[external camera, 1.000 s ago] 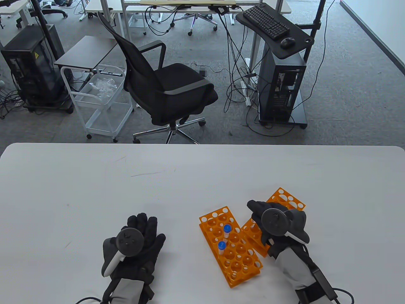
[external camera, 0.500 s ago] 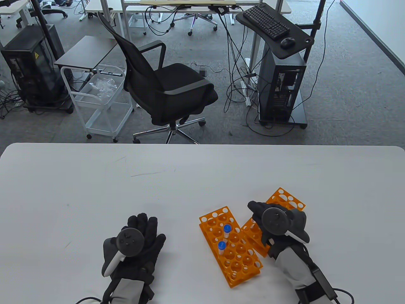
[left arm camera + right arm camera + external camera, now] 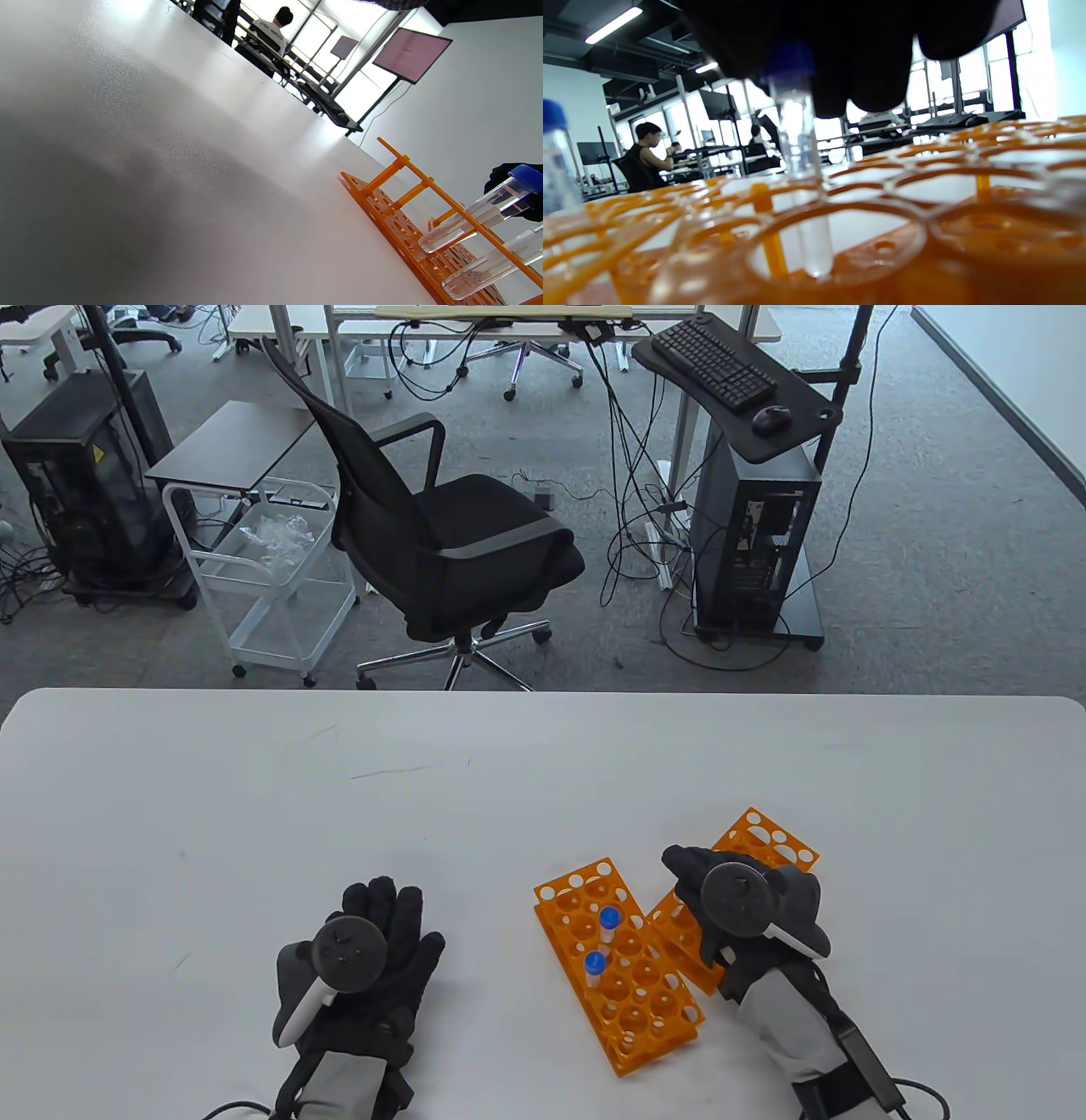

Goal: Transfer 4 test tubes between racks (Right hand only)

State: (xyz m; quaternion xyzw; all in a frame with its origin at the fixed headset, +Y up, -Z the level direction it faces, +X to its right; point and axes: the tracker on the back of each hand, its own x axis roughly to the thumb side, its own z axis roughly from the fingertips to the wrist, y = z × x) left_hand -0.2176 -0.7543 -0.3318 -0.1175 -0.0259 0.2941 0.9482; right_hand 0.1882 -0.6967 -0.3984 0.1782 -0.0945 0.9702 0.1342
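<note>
My right hand [image 3: 684, 891] hangs over the right orange rack [image 3: 768, 840]. In the right wrist view its fingers [image 3: 865, 63] grip the blue cap of a clear test tube [image 3: 797, 131]. That tube stands upright in a hole of the rack [image 3: 967, 182]. The left orange rack [image 3: 657, 997] holds two blue-capped tubes [image 3: 608, 920] [image 3: 596, 964]. They also show in the left wrist view [image 3: 479, 212]. My left hand [image 3: 382, 916] rests flat on the table, fingers spread, holding nothing.
The two racks lie side by side, angled, near the table's front right. The white table [image 3: 339, 814] stretches left and back of them. An office chair [image 3: 441, 543] and a computer cart [image 3: 747, 534] stand beyond the far edge.
</note>
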